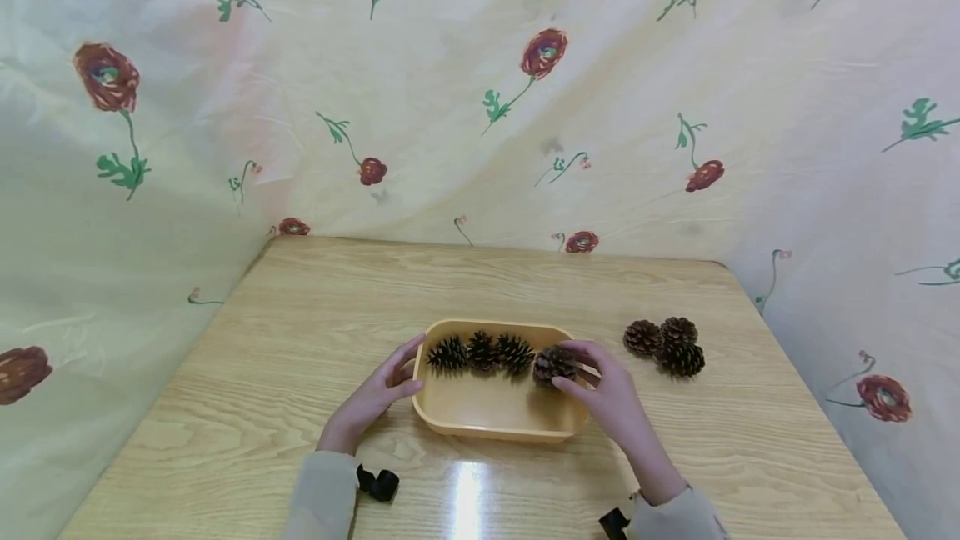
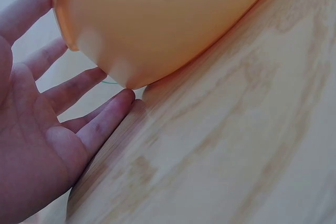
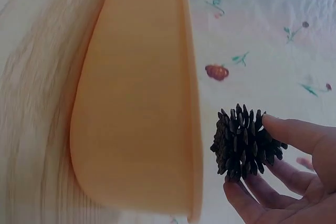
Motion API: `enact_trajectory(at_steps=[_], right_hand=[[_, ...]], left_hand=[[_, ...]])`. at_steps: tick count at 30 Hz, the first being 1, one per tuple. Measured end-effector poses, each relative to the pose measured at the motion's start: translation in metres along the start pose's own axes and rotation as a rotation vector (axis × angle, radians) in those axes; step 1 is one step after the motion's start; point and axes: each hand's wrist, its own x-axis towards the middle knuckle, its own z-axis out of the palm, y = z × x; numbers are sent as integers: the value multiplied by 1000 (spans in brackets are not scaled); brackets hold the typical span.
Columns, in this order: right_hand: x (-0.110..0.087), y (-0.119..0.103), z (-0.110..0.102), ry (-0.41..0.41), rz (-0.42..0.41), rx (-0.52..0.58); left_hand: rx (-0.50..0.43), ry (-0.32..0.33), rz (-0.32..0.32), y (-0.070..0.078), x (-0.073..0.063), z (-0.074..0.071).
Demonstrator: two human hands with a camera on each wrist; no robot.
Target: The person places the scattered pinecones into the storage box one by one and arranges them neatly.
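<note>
A shallow orange-yellow plastic bin (image 1: 480,408) sits on the table. Along its back wall, three dark pine cones (image 1: 482,352) lie in a row. My left hand (image 1: 375,397) rests against the bin's left end, its fairly straight fingers touching the outer wall (image 2: 152,30) in the left wrist view. Over the bin's right end, my right hand (image 1: 615,394) pinches another pine cone (image 3: 244,142) between thumb and fingers. In the right wrist view this cone is above the level of the rim (image 3: 194,129).
Three more pine cones (image 1: 678,358) lie clustered on the wooden table (image 1: 315,298), right of the bin. Flower-patterned cloth (image 1: 450,107) hangs behind the table and on both sides. Black wrist straps (image 1: 384,485) show near the sleeves.
</note>
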Motion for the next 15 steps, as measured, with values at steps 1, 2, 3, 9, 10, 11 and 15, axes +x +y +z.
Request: enact_trajectory(at_steps=[1, 2, 3, 9, 10, 11, 15], right_hand=[[1, -1, 3, -8, 2, -5], [2, -1, 7, -17, 0, -14], [3, -1, 10, -22, -4, -23], [6, -5, 36, -55, -28, -50], [6, -6, 40, -61, -27, -46], [6, -8, 45, -66, -24, -47], [6, -13, 62, -91, -9, -44]], left_hand=[[-1, 0, 0, 0, 0, 0], [-2, 0, -1, 0, 0, 0], [-3, 1, 0, 0, 0, 0], [-6, 10, -14, -1, 2, -1], [-5, 12, -19, -1, 2, -1], [-3, 11, -19, -1, 2, -1], [13, 10, -21, 0, 2, -2]])
